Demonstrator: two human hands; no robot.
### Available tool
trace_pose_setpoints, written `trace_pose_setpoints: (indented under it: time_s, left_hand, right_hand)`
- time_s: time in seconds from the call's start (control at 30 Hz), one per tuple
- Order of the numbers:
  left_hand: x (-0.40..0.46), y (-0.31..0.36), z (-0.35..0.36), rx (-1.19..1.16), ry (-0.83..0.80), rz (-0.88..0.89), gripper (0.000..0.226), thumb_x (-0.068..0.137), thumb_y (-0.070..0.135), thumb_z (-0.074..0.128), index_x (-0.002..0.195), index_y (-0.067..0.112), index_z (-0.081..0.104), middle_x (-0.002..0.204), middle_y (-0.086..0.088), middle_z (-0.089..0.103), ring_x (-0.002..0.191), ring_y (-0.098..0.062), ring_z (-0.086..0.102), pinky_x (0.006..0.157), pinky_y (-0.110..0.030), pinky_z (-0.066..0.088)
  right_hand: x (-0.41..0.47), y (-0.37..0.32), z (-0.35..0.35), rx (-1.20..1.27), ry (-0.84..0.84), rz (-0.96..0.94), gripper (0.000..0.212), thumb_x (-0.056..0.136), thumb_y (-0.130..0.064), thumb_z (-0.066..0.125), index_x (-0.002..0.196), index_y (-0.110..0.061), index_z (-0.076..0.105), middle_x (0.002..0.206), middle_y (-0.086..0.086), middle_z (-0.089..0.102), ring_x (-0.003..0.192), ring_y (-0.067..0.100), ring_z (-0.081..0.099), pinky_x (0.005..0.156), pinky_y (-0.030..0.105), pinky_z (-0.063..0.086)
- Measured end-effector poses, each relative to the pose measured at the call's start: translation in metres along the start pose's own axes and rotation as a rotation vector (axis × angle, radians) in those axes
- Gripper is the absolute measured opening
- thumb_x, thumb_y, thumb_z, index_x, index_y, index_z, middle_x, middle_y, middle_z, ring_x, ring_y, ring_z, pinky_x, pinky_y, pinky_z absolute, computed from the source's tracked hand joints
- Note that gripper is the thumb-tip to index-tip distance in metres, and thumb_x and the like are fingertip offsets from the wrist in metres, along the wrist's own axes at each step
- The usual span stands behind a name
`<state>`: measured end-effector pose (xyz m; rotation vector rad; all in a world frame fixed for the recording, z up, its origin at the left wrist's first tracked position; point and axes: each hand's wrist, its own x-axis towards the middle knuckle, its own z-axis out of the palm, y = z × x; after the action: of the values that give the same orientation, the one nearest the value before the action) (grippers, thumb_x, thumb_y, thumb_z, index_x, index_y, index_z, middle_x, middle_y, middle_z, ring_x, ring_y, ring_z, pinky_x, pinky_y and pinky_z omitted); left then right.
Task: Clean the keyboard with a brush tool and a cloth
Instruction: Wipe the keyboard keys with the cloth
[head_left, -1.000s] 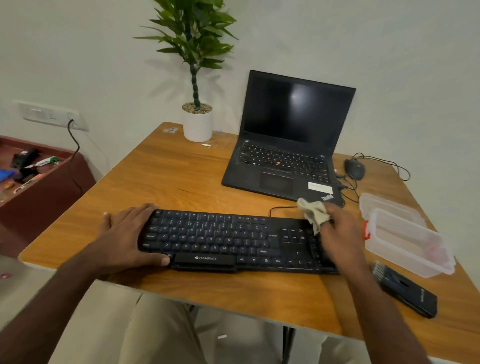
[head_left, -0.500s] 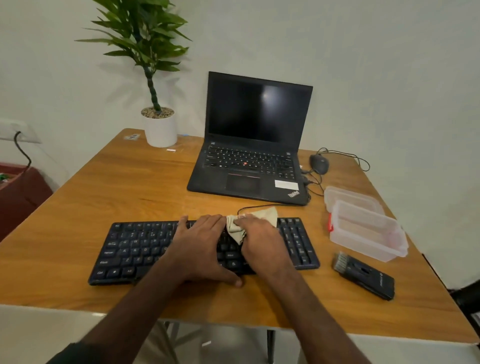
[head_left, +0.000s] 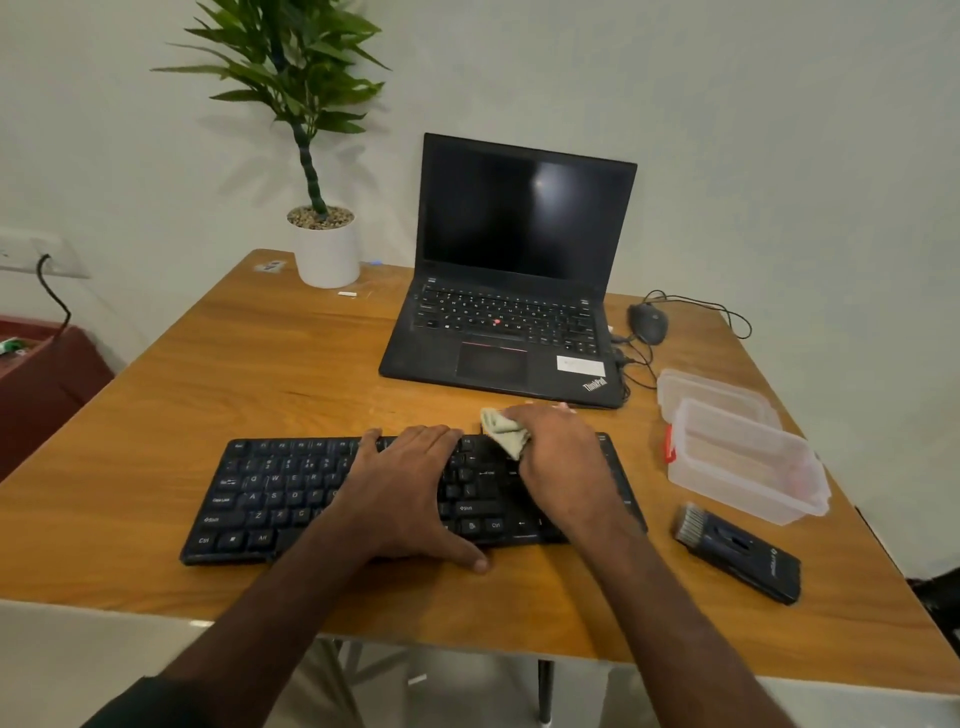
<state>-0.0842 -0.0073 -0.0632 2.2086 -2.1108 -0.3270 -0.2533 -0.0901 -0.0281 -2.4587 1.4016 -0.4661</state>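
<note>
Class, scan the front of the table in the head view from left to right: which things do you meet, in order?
keyboard → left hand → cloth → right hand → clear plastic container; the brush tool sits below the container, so its rank is unclear.

Wooden table (head_left: 270, 374) bearing keyboard (head_left: 270, 499), laptop (head_left: 509, 312)

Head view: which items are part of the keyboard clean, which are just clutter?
In the job:
keyboard, steadied by the left hand
cloth, gripped by the right hand
brush tool, lying unused on the table

Lying about:
laptop
mouse
clear plastic containers
potted plant
</note>
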Motion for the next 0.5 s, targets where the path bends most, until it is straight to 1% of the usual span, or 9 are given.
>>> trace_pose_setpoints:
  time_s: [0.07, 0.1, 0.17, 0.23, 0.33, 0.37, 0.4, 0.47, 0.5]
  left_hand:
    - [-0.001, -0.001, 0.0, -0.001, 0.01, 0.013, 0.144, 0.043, 0.101, 0.053, 0.157, 0.026, 0.01, 0.165, 0.009, 0.016, 0.15, -0.012, 0.014, 0.121, -0.059, 0.005]
    - [-0.001, -0.002, 0.001, -0.004, 0.015, 0.018, 0.143, 0.043, 0.101, 0.053, 0.157, 0.027, 0.011, 0.164, 0.01, 0.017, 0.15, -0.011, 0.015, 0.121, -0.059, 0.006]
    - [0.0, -0.004, 0.001, -0.009, 0.017, 0.019, 0.143, 0.042, 0.102, 0.052, 0.157, 0.028, 0.01, 0.164, 0.01, 0.018, 0.149, -0.011, 0.016, 0.121, -0.059, 0.006]
    - [0.001, -0.004, 0.002, -0.013, 0.006, 0.014, 0.145, 0.041, 0.103, 0.051, 0.157, 0.028, 0.008, 0.164, 0.009, 0.017, 0.15, -0.012, 0.015, 0.121, -0.059, 0.006]
    - [0.002, -0.005, 0.003, -0.023, 0.0, 0.015, 0.146, 0.04, 0.104, 0.051, 0.157, 0.028, 0.007, 0.165, 0.009, 0.015, 0.15, -0.012, 0.014, 0.121, -0.059, 0.005]
    - [0.002, -0.005, 0.003, -0.024, -0.001, 0.015, 0.146, 0.04, 0.104, 0.05, 0.157, 0.028, 0.007, 0.165, 0.009, 0.016, 0.15, -0.012, 0.015, 0.121, -0.06, 0.005]
    - [0.002, -0.005, 0.003, -0.023, -0.002, 0.012, 0.146, 0.04, 0.104, 0.05, 0.157, 0.028, 0.007, 0.165, 0.009, 0.016, 0.15, -0.012, 0.015, 0.121, -0.06, 0.006]
    - [0.002, -0.003, 0.002, -0.02, -0.006, 0.007, 0.147, 0.039, 0.104, 0.051, 0.157, 0.028, 0.008, 0.165, 0.009, 0.016, 0.15, -0.013, 0.015, 0.121, -0.06, 0.006]
    - [0.002, -0.002, 0.001, -0.02, -0.005, 0.004, 0.147, 0.039, 0.103, 0.051, 0.157, 0.028, 0.008, 0.165, 0.009, 0.016, 0.15, -0.013, 0.015, 0.121, -0.06, 0.006]
  right_hand:
    - [-0.006, -0.013, 0.014, -0.065, -0.087, -0.082, 0.046, 0.095, -0.007, 0.052, 0.137, -0.024, 0.056, 0.139, -0.002, 0.059, 0.129, 0.017, 0.048, 0.12, 0.038, 0.027]
    - [-0.01, -0.014, 0.017, -0.105, -0.105, -0.104, 0.048, 0.095, -0.006, 0.051, 0.139, -0.024, 0.054, 0.144, -0.003, 0.055, 0.134, 0.016, 0.044, 0.123, 0.037, 0.018]
    - [-0.012, -0.005, 0.014, -0.152, -0.107, -0.081, 0.049, 0.096, -0.008, 0.053, 0.141, -0.026, 0.051, 0.148, -0.004, 0.052, 0.139, 0.014, 0.041, 0.124, 0.037, 0.011]
    - [-0.014, 0.009, 0.005, -0.189, -0.101, -0.059, 0.048, 0.094, -0.011, 0.057, 0.14, -0.026, 0.052, 0.145, -0.004, 0.054, 0.134, 0.013, 0.046, 0.126, 0.038, 0.01]
    - [-0.012, 0.028, -0.015, -0.277, -0.117, 0.003, 0.046, 0.092, -0.013, 0.062, 0.136, -0.025, 0.055, 0.138, -0.002, 0.06, 0.128, 0.014, 0.052, 0.125, 0.038, 0.013]
    - [-0.01, 0.031, -0.02, -0.295, -0.121, 0.024, 0.044, 0.092, -0.013, 0.062, 0.135, -0.025, 0.057, 0.135, -0.001, 0.062, 0.125, 0.015, 0.054, 0.123, 0.038, 0.018]
    - [-0.008, 0.032, -0.022, -0.282, -0.115, 0.04, 0.042, 0.093, -0.012, 0.061, 0.133, -0.025, 0.058, 0.13, 0.0, 0.065, 0.121, 0.016, 0.056, 0.12, 0.038, 0.026]
    - [-0.005, 0.022, -0.019, -0.17, -0.046, 0.03, 0.036, 0.095, -0.013, 0.06, 0.128, -0.025, 0.062, 0.121, 0.001, 0.069, 0.113, 0.018, 0.059, 0.105, 0.037, 0.044]
    - [-0.005, 0.014, -0.015, -0.088, -0.003, 0.011, 0.035, 0.095, -0.012, 0.058, 0.127, -0.024, 0.064, 0.119, 0.001, 0.069, 0.11, 0.018, 0.059, 0.099, 0.035, 0.048]
